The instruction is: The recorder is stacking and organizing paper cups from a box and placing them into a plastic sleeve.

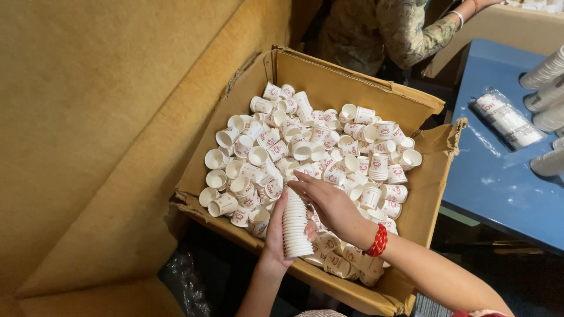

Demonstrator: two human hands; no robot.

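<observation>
While L hand (276, 232) grips cup stack (295, 226), palm hidden.

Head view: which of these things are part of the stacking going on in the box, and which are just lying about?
In use:
- stack of cups, in the left hand
- right hand at the stack's top
- loose cups
- cardboard box

Lying about:
- blue table
- wrapped sleeve of cups
- cup stacks at the table's edge
- another person's patterned sleeve
</observation>
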